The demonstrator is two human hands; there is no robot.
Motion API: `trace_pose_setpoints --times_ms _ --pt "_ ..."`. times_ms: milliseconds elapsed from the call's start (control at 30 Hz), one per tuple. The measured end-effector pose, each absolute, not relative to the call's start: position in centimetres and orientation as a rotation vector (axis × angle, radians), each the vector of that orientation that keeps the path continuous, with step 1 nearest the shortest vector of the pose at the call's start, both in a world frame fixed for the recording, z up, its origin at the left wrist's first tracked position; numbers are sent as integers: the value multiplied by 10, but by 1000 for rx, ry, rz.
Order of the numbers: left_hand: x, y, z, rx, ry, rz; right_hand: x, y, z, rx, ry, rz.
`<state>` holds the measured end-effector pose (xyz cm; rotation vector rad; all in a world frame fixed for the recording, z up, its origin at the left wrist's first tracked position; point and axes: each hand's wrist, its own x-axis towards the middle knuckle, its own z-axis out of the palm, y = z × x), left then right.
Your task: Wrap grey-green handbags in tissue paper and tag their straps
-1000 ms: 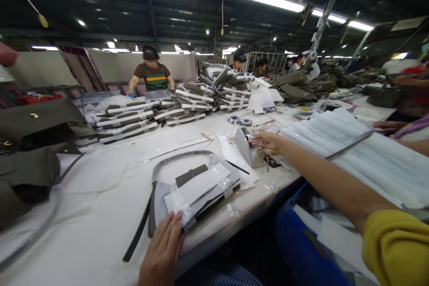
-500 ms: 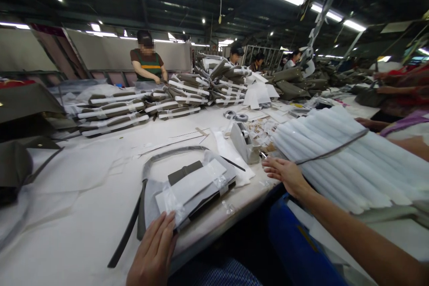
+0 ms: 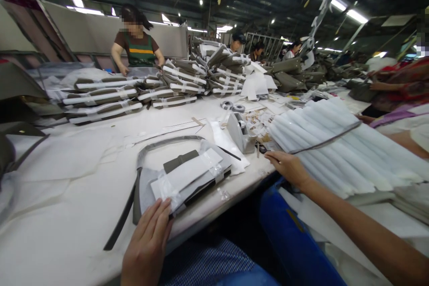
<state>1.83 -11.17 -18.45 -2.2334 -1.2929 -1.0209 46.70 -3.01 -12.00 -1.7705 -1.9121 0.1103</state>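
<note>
A dark olive handbag [image 3: 181,162] lies on the white table, partly covered by pale wrapping and a white sheet [image 3: 187,174] fixed with clear tape. Its wrapped handle [image 3: 167,143] arches behind it, and a dark strap [image 3: 122,214] trails to the left. My left hand [image 3: 149,232] rests on the bag's near left corner, fingers stretched out flat. To the right, my right hand [image 3: 288,167] is at the table edge with its fingertips pinched together. What they hold, if anything, is too small to make out. Just beyond the fingertips are black loops [image 3: 260,147], perhaps scissor handles, beside a grey tape dispenser [image 3: 239,132].
Bundled white foam-like sheets [image 3: 335,143] tied with a dark band lie at the right. Stacks of wrapped bags [image 3: 107,98] line the far side, with a co-worker [image 3: 137,49] behind them. Tape rolls [image 3: 233,106] lie mid-table. Below my right arm is a blue container [image 3: 291,237].
My right hand's spread fingers have drawn together by the dispenser. The shiny metal piece at its fingertips no longer shows; black loops do. My left hand stays on the bag. The view has shifted slightly.
</note>
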Motion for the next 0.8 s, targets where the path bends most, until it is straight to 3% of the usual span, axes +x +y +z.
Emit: trace_pose_setpoints --times_ms 167,400,600,800 --pt "18 -113 -184 -2244 -1321 -1018 430 -55 -86 -1447 -2538 -15" --pt "21 -115 -182 -2263 -1407 -1022 320 -54 -67 -857 -2954 14" --pt "22 -116 -182 -2295 -1487 -1037 236 -39 -71 -460 -3067 -167" --pt "20 -117 -187 -2339 -1544 -1090 202 -25 -79 -369 -3113 -313"
